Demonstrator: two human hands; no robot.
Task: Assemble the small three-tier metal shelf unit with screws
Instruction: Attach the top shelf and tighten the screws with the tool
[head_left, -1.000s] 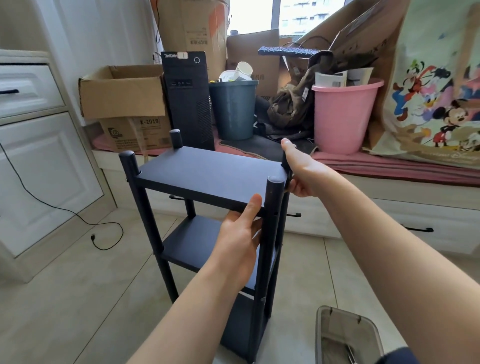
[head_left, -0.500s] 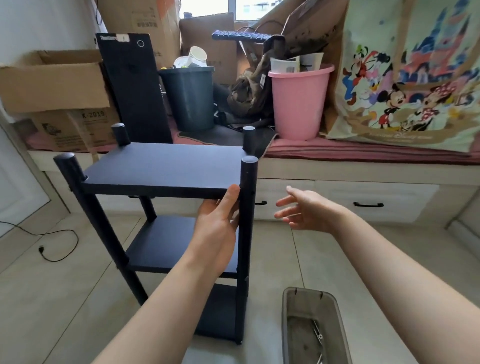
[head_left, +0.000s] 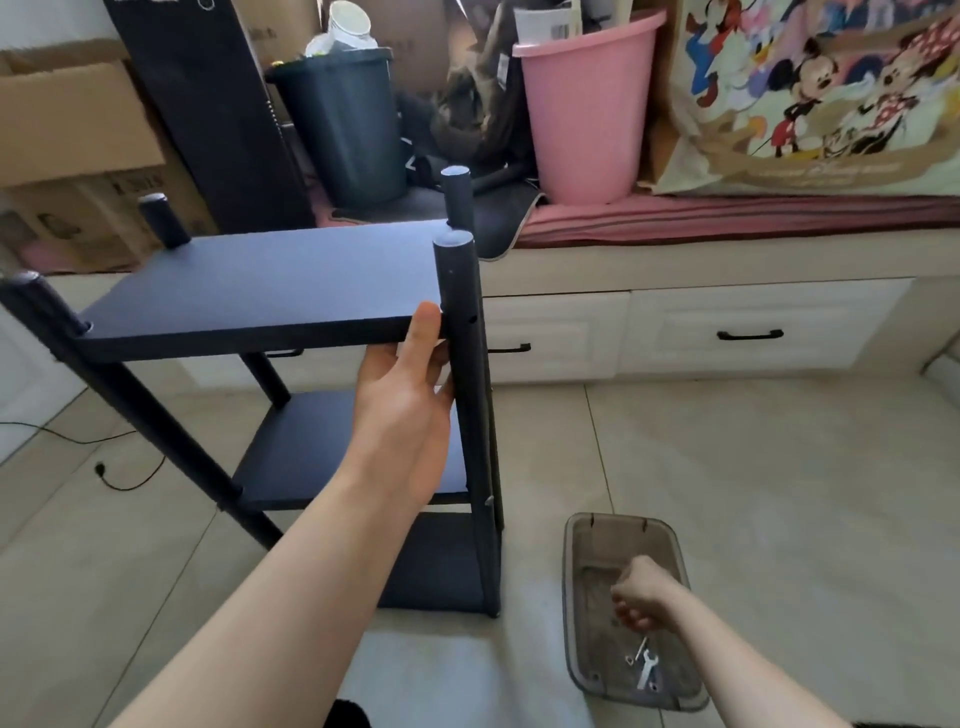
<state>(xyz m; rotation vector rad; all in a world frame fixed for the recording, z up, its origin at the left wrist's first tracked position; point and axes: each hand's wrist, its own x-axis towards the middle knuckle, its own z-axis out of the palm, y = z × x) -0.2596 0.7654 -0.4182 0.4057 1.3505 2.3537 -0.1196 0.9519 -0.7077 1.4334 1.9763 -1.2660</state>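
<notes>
The black three-tier shelf unit (head_left: 270, 283) stands upright on the tiled floor at the left. My left hand (head_left: 410, 384) grips its top shelf at the front right corner, thumb on the shelf edge beside the near right post (head_left: 465, 364). That post shows small screw holes near the top shelf. My right hand (head_left: 641, 595) reaches down into a clear plastic tray (head_left: 574, 566) on the floor at the right, fingers curled; what they pinch is hidden. A small wrench (head_left: 647, 667) and some small metal parts lie in the tray near it.
A white drawer bench (head_left: 675, 332) runs behind the shelf. On it stand a pink bucket (head_left: 587, 114), a dark bin (head_left: 343, 119), a black computer tower (head_left: 202, 104), cardboard boxes (head_left: 67, 156) and a cartoon-print bag (head_left: 821, 98). A black cable (head_left: 104, 467) lies on the floor at left.
My right hand left the far right post, swung away from the shelf and dropped into the tray on the floor. My left hand kept its hold on the top shelf's corner.
</notes>
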